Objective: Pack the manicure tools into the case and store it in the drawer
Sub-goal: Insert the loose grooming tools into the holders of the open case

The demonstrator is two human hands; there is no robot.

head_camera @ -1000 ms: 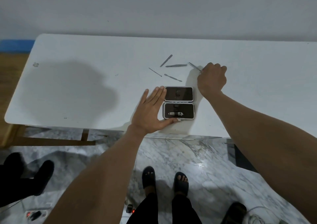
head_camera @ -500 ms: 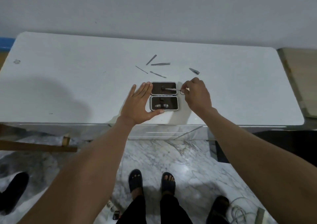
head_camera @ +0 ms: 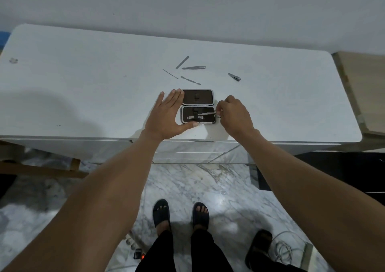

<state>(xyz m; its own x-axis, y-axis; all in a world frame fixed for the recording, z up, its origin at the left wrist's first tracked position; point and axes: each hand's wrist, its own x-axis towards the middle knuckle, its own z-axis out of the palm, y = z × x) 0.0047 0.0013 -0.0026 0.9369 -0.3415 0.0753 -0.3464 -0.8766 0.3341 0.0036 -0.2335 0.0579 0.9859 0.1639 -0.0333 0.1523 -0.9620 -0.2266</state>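
Observation:
The open manicure case [head_camera: 198,97] lies near the front edge of the white table [head_camera: 83,88], two dark halves with silver rims. A nail clipper [head_camera: 195,117] sits in the near half. My left hand [head_camera: 168,115] rests flat with fingers spread against the case's left side, thumb along its front edge. My right hand [head_camera: 234,115] pinches small scissors [head_camera: 207,113], whose blades lie over the near half. Behind the case lie several loose metal tools [head_camera: 190,79], and another clipper [head_camera: 234,77] lies to the right.
Drawer fronts [head_camera: 198,153] show under the table's front edge. A wooden surface [head_camera: 362,88] adjoins the table on the right. Below are a marble floor, my sandalled feet [head_camera: 181,213], a power strip [head_camera: 135,248] and a coiled cable [head_camera: 285,248].
My right hand picked up the scissors from behind the case and brought them over the far half, then down over the near half. My left hand has stayed against the case.

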